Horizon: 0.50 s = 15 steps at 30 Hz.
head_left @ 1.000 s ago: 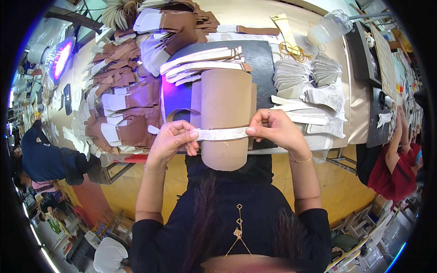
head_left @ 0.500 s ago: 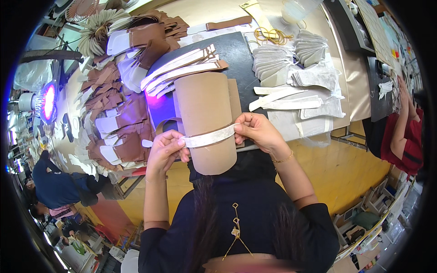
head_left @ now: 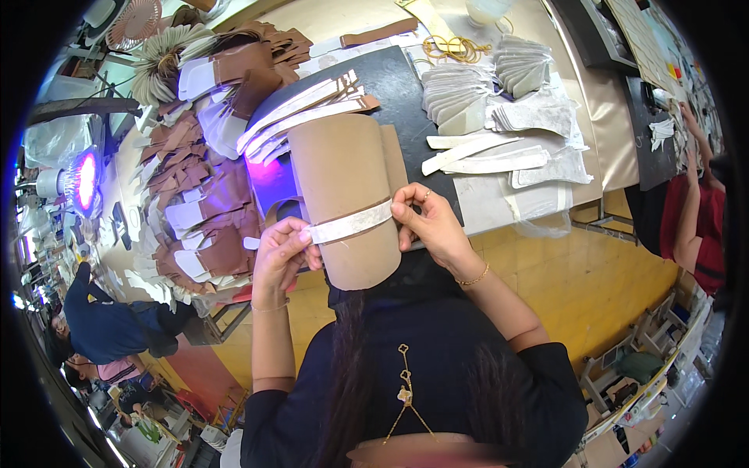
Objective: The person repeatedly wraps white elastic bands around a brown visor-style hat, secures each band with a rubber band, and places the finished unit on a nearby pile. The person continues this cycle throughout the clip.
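Observation:
A tan cylinder-shaped form (head_left: 341,160) juts toward me over the near edge of the table. A white strip (head_left: 353,224) with a thin brown edge lies across its rounded top. My left hand (head_left: 279,253) pinches the strip's left end between thumb and fingers. At the right end, my right hand (head_left: 434,228) has its thumb on the strip against the form's side, the fingers curled beneath. A narrow brown band (head_left: 282,207) curves up beside the form, near my left hand.
Behind the form, several white-and-brown strips (head_left: 306,111) rest on a black board (head_left: 394,86). Brown and white pieces (head_left: 199,203) are heaped at left, near a glowing lamp (head_left: 86,181). Grey fanned pieces (head_left: 460,97) lie at right. Other people sit at both sides.
My right hand has shifted slightly left and up, its thumb now closer against the form. The strip's right end lies flatter on the curve. My left hand keeps its pinch.

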Available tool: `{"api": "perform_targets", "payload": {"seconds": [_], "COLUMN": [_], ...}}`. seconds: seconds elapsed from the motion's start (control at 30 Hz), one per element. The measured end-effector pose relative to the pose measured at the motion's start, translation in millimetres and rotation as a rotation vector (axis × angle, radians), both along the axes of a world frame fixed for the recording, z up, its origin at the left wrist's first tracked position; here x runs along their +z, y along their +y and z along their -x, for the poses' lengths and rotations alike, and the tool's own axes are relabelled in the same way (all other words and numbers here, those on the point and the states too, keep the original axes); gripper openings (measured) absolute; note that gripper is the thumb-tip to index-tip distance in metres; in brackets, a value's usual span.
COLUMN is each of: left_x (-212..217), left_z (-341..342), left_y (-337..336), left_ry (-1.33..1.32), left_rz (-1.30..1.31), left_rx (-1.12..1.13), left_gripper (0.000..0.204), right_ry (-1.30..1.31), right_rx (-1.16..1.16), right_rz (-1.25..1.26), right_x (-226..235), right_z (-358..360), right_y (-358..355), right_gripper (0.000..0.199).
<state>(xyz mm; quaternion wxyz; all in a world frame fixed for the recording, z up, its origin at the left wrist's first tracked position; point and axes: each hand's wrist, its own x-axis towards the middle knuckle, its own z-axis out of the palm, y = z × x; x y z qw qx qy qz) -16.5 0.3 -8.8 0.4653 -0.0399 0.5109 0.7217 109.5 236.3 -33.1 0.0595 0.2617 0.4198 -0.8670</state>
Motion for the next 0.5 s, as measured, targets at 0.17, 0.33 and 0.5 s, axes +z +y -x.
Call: {"api": "perform_targets", "payload": {"seconds": [0.17,0.33,0.5], "left_x": [1.8,11.4,11.6], "left_z": [-3.3,-6.3,-7.9], "left_y": [-2.2,-9.1,-6.3], "left_ry": [0.024,0.07,0.118], "left_rz": [-0.007,-0.097,0.051], "left_rx": [0.034,0.11,0.215], "left_gripper": [0.013,0.014,0.011], "right_ry": [-0.086,0.608,0.879], "right_rx": [0.021,0.012,0.497], "right_rz": [-0.389,-1.564,-1.618], "right_x": [37.4,93.7,88.4], "right_z": [-1.9,9.9,35.4], "right_y": [17.5,2.4,-47.7], "right_gripper": [0.02,0.041,0.063]}}
